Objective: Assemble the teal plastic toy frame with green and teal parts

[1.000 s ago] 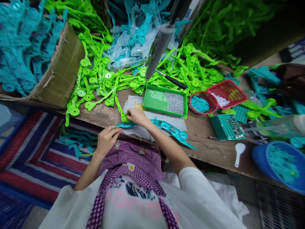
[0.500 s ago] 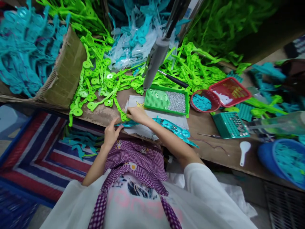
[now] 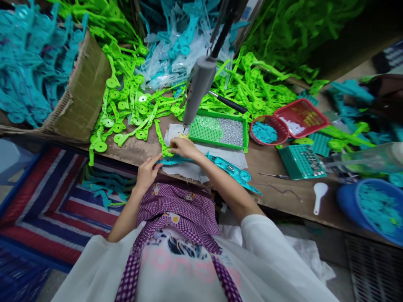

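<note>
At the table's near edge, my left hand (image 3: pixel 147 173) pinches the left end of a long blue plastic part (image 3: pixel 176 160). My right hand (image 3: pixel 181 148) has its fingers closed on a green plastic part (image 3: pixel 161 140), whose lower end lies over the blue part. Its fingertips partly hide where the two parts meet. Beneath is a white cloth (image 3: pixel 203 171). To the right of my right hand, partly behind the forearm, lie more blue parts (image 3: pixel 231 168). A grey electric screwdriver (image 3: pixel 199 86) hangs just above, its tip near the cloth.
Behind the cloth stands a green tray of screws (image 3: pixel 233 132). Red baskets (image 3: pixel 270 131), a teal box (image 3: pixel 301 162), a white spoon (image 3: pixel 319 197) and a blue bowl (image 3: pixel 374 209) are at the right. Green parts (image 3: pixel 126 100) pile up behind; a cardboard box (image 3: pixel 85 88) is at the left.
The green part's upper end has come apart from the neighbouring green piece, and its lower end lies over the blue part. The screwdriver has shifted slightly left and down. Both hands keep their hold.
</note>
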`<state>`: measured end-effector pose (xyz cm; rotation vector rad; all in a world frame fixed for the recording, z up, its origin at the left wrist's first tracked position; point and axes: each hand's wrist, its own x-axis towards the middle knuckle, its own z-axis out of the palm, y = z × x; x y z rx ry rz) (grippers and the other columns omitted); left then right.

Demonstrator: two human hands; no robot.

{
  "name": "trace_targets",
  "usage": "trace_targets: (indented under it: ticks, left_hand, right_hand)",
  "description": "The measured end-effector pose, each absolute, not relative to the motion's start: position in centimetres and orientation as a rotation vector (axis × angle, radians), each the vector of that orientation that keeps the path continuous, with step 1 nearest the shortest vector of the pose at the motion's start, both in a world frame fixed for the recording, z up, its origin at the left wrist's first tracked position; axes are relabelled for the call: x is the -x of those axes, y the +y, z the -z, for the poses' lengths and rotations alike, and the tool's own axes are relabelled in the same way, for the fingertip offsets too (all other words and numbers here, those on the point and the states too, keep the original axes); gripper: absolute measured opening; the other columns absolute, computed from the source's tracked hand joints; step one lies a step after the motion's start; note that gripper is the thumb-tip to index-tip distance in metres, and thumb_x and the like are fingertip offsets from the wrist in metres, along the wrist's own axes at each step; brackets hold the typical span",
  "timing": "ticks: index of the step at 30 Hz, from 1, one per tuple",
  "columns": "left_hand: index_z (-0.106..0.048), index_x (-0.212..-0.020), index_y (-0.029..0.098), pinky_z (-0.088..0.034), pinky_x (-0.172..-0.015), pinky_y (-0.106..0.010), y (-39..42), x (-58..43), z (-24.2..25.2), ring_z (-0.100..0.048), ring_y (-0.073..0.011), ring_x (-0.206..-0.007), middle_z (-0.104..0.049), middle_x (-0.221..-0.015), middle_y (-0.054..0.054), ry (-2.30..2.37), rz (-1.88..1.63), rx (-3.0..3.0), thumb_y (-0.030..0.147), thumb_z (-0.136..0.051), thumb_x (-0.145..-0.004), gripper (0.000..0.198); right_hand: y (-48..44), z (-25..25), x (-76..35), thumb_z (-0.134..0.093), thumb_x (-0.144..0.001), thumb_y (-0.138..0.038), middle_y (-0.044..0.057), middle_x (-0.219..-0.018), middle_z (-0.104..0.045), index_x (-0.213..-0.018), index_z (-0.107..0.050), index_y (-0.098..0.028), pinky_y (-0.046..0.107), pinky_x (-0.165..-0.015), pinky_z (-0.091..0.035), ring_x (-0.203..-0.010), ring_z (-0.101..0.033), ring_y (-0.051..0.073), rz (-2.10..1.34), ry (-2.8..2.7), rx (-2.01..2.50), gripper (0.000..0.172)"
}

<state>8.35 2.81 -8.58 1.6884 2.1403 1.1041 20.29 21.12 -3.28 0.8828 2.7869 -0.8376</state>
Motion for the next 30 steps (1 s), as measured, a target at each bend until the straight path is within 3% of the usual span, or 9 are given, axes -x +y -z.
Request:
trace_targets:
  ticks: [5, 14, 17, 22, 30]
  left_hand:
    - [-0.063, -0.129, 0.022, -0.055, -0.082, -0.031, 2.8, -8.4, 8.7, -0.07, -0.0195, -0.089, -0.073, -0.105, -0.008, 2.139, -1.137, -1.699, 0.031, -0.059, -0.094, 0.036]
    - [-0.067, -0.124, 0.022, -0.055, -0.084, -0.032, 2.8, -8.7, 9.1, -0.07, -0.0203, -0.095, -0.073, -0.108, -0.009, 2.156, -1.168, -1.687, 0.033, -0.056, -0.096, 0.032]
    - [-0.068, -0.121, 0.023, -0.055, -0.088, -0.033, 2.8, -8.6, 9.2, -0.07, -0.021, -0.098, -0.073, -0.108, -0.009, 2.161, -1.179, -1.691, 0.034, -0.057, -0.095, 0.03]
    - [-0.072, -0.113, 0.022, -0.055, -0.09, -0.035, 3.4, -8.4, 8.8, -0.07, -0.0224, -0.098, -0.074, -0.108, -0.009, 2.172, -1.143, -1.733, 0.035, -0.057, -0.095, 0.027]
    - [-0.07, -0.113, 0.024, -0.054, -0.083, -0.034, 3.3, -6.8, 5.4, -0.069, -0.0219, -0.091, -0.072, -0.105, -0.008, 2.273, -1.072, -2.014, 0.039, -0.059, -0.094, 0.027]
  right_hand:
    - [19.9, 2.4, -19.5, -0.055, -0.087, -0.027, 0.01, -0.113, -0.072, -0.101, -0.069, -0.018, 0.034, -0.084, -0.04, -0.101, -0.065, 0.025, 0.636, 2.812, -0.919, 0.021]
    - [18.4, 3.6, -20.3, -0.053, -0.091, -0.028, 0.01, -0.114, -0.071, -0.103, -0.07, -0.02, 0.037, -0.092, -0.04, -0.107, -0.063, 0.025, 0.741, 2.739, -1.196, 0.023]
    - [17.9, 4.0, -21.1, -0.055, -0.092, -0.031, 0.008, -0.116, -0.07, -0.106, -0.069, -0.022, 0.037, -0.094, -0.04, -0.112, -0.06, 0.024, 0.926, 2.667, -1.31, 0.022]
    - [19.3, 3.1, -20.5, -0.059, -0.091, -0.031, 0.011, -0.12, -0.067, -0.123, -0.063, -0.016, 0.032, -0.096, -0.043, -0.109, -0.061, 0.019, 1.224, 2.705, -1.383, 0.036]
    - [19.1, 0.4, -25.7, -0.057, -0.092, -0.03, 0.008, -0.108, -0.073, -0.11, -0.069, -0.015, 0.026, -0.083, -0.049, -0.092, -0.065, 0.013, 1.901, 2.753, -1.316, 0.027]
